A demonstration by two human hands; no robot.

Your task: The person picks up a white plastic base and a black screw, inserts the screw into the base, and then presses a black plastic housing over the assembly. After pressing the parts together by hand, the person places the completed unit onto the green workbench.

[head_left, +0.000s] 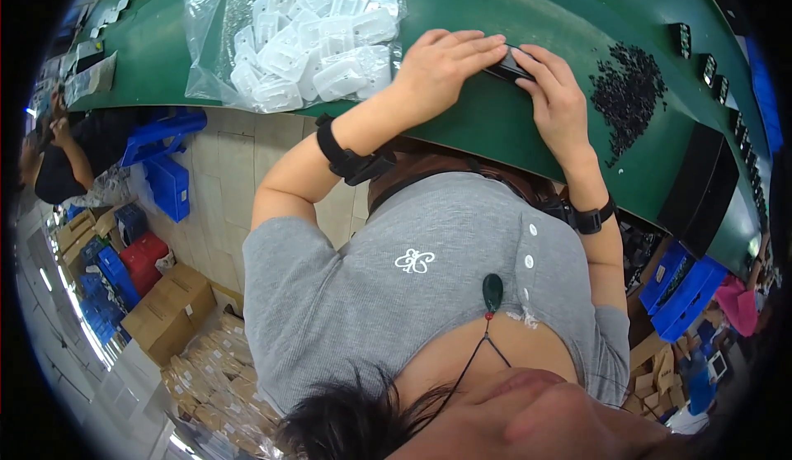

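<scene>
A small, dark, box-shaped piece [510, 67] lies at the green table's near side, between my two hands. My left hand [445, 66] reaches in from the left, its fingers pressed together over the piece's far end and partly covering it. From the right, my right hand [558, 95] closes thumb and fingers on the piece's other side. Most of the piece is hidden under the fingers, so its exact kind cannot be made out. A heap of tiny black parts [629, 93] is spread to the right of my right hand.
Left of my hands, a clear plastic bag [210, 56] carries many translucent white plastic shells [318, 39]. A black box [701, 188] stands at the table's right edge. Small black devices [708, 69] line the far right. Blue bins [169, 186], cartons [171, 311] and another person [70, 159] are on the left.
</scene>
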